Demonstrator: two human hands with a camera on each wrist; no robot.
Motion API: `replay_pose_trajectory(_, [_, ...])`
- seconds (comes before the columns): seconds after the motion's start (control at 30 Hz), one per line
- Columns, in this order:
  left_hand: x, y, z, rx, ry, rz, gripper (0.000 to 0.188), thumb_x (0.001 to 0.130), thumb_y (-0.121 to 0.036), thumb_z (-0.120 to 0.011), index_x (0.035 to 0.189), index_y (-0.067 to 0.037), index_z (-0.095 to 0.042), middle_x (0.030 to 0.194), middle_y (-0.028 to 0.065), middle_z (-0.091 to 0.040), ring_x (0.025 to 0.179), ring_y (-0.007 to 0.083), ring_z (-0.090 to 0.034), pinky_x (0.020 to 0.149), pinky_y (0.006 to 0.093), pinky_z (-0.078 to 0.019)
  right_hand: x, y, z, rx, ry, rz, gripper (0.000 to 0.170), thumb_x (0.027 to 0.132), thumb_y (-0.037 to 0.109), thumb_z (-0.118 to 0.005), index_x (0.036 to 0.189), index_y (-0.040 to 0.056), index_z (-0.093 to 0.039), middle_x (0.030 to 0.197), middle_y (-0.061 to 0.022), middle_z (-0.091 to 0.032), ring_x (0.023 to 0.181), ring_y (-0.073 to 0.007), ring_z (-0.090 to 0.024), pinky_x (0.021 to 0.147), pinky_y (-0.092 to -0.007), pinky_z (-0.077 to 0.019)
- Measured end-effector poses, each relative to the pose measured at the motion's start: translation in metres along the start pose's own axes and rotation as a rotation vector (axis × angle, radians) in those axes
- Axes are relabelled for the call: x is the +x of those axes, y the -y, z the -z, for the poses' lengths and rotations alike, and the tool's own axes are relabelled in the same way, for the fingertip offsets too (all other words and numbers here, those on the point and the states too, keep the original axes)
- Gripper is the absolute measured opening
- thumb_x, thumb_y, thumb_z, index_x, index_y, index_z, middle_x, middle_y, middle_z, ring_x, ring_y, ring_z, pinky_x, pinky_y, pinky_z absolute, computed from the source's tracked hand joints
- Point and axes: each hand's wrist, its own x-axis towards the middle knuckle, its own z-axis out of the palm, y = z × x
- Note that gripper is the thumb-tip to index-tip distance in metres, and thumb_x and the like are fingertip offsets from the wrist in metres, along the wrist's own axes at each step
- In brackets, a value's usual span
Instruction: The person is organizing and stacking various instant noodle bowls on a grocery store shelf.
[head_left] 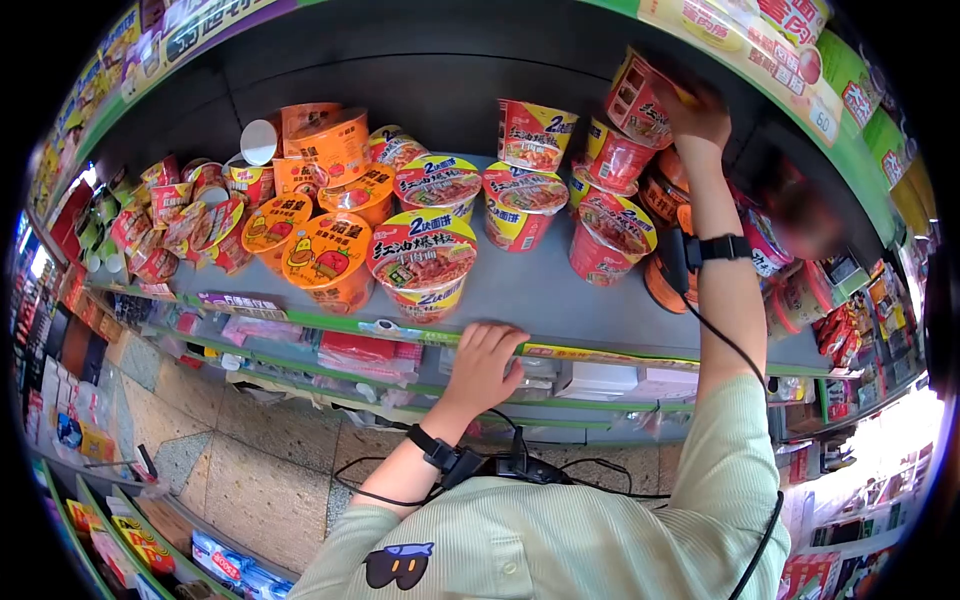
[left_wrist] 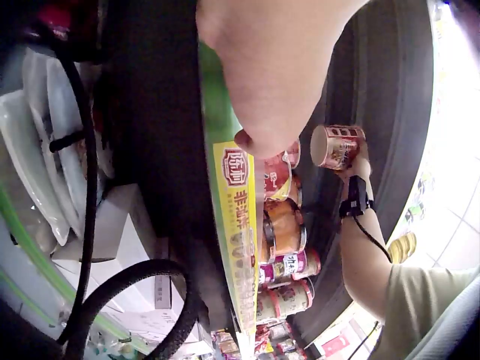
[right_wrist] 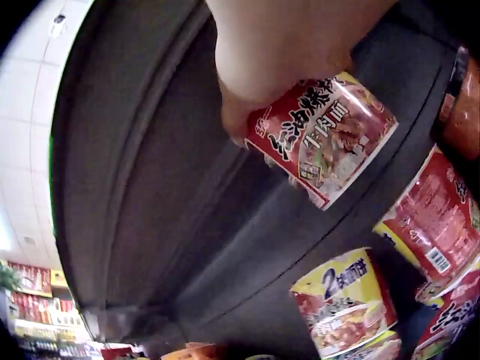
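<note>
My right hand [head_left: 700,122] grips a red instant noodle cup [head_left: 638,102], tilted, high at the back right of the shelf. In the right wrist view the label of this noodle cup [right_wrist: 330,135] shows noodles with meat, and the fingers wrap its upper end. Just below it in the head view is another red noodle cup [head_left: 612,158] with a yellow rim, part of a stack. My left hand [head_left: 484,365] rests on the front edge of the shelf [head_left: 560,310], its fingers lying over the edge strip.
Stacked red-and-yellow noodle cups [head_left: 425,250] stand mid-shelf, beside orange noodle cups [head_left: 330,255]. Smaller cups [head_left: 170,225] crowd the left. An upper shelf edge [head_left: 770,75] curves above my right arm. Black cables [head_left: 600,470] run across my front.
</note>
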Motion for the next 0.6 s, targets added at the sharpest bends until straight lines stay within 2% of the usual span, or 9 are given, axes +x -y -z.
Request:
replay_pose_trajectory(0.07, [0.0,0.001,0.001,-0.001,-0.007,-0.011,0.037,0.075,-0.009,-0.069,0.112,-0.008,-0.066,0.111,0.0085,-0.066,0.106,0.0314,-0.059,0.096,0.0445,-0.0435,0.013,-0.022,-0.015,-0.213,-0.071,0.169,0.065,0.071,0.059,-0.084,0.111,0.0075,-0.078,0.108,-0.0185,-0.074,0.106,-0.034,-0.07,0.095,-0.0409,-0.0544])
replay_pose_trajectory(0.17, [0.0,-0.001,0.003,0.016,0.015,0.014,0.037,0.076,-0.009,-0.069,0.112,-0.008,-0.066,0.112,0.0083,-0.066,0.106,0.0315,-0.059,0.096,0.0441,-0.0436,0.027,-0.043,-0.031,-0.279,-0.004,0.135,0.059,0.076,0.057,-0.08,0.112,0.01,-0.077,0.11,-0.0169,-0.075,0.105,-0.0348,-0.071,0.091,-0.0409,-0.0558])
replay_pose_trajectory(0.27, [-0.001,-0.001,0.001,0.009,0.009,0.01,0.038,0.075,-0.01,-0.069,0.113,-0.008,-0.066,0.112,0.0083,-0.066,0.106,0.032,-0.059,0.096,0.0443,-0.0438,0.037,-0.064,-0.047,-0.37,0.028,0.063,0.06,0.076,0.061,-0.077,0.107,0.0097,-0.078,0.106,-0.0161,-0.075,0.102,-0.0345,-0.072,0.089,-0.0421,-0.0565])
replay_pose_trajectory(0.3, [0.0,-0.001,0.002,0.011,0.012,0.01,0.038,0.075,-0.01,-0.069,0.113,-0.008,-0.066,0.112,0.0083,-0.066,0.106,0.032,-0.058,0.096,0.0443,-0.0439,0.038,-0.066,-0.05,-0.342,0.078,0.053,0.063,0.074,0.066,-0.077,0.105,0.0114,-0.079,0.107,-0.0194,-0.074,0.104,-0.0384,-0.068,0.092,-0.0444,-0.0546])
replay_pose_trajectory(0.4, [0.001,-0.002,0.003,0.017,0.016,0.007,0.039,0.075,-0.01,-0.069,0.113,-0.008,-0.066,0.112,0.0085,-0.065,0.106,0.0322,-0.058,0.096,0.0444,-0.0439,0.033,-0.072,-0.058,-0.324,0.172,0.041,0.061,0.075,0.064,-0.077,0.103,0.0097,-0.079,0.106,-0.0191,-0.074,0.105,-0.0374,-0.067,0.094,-0.0445,-0.0538])
replay_pose_trajectory(0.43, [0.0,-0.003,0.002,0.02,0.013,0.005,0.039,0.074,-0.01,-0.069,0.113,-0.008,-0.066,0.112,0.0086,-0.065,0.106,0.0322,-0.058,0.096,0.0444,-0.0439,0.031,-0.081,-0.063,-0.355,0.201,0.054,0.062,0.076,0.062,-0.077,0.108,0.0084,-0.078,0.11,-0.0196,-0.072,0.112,-0.0389,-0.063,0.099,-0.0455,-0.0511])
replay_pose_trajectory(0.53, [0.001,-0.002,0.002,0.027,0.02,0.005,0.041,0.074,-0.01,-0.069,0.114,-0.008,-0.065,0.113,0.009,-0.064,0.106,0.0321,-0.058,0.096,0.0447,-0.0443,0.022,-0.093,-0.075,-0.382,0.1,0.165,0.063,0.078,0.059,-0.078,0.114,0.0085,-0.076,0.116,-0.0197,-0.071,0.118,-0.0412,-0.057,0.103,-0.0463,-0.0484])
replay_pose_trajectory(0.57, [0.0,-0.002,0.002,0.028,0.028,0.008,0.042,0.073,-0.01,-0.068,0.115,-0.007,-0.064,0.113,0.0091,-0.064,0.106,0.032,-0.058,0.097,0.0449,-0.0445,0.02,-0.096,-0.073,-0.348,0.18,0.105,0.075,0.076,0.055,-0.081,0.128,0.0024,-0.066,0.119,-0.0229,-0.068,0.125,-0.0419,-0.052,0.107,-0.0482,-0.0453])
replay_pose_trajectory(0.6, [-0.001,-0.002,0.002,0.024,0.023,0.006,0.041,0.074,-0.01,-0.069,0.114,-0.008,-0.065,0.113,0.0091,-0.064,0.106,0.0321,-0.058,0.096,0.0448,-0.0443,0.018,-0.097,-0.072,-0.328,0.106,0.11,0.08,0.075,0.053,-0.083,0.13,-0.0009,-0.063,0.119,-0.0237,-0.068,0.124,-0.0402,-0.054,0.105,-0.0475,-0.0466])
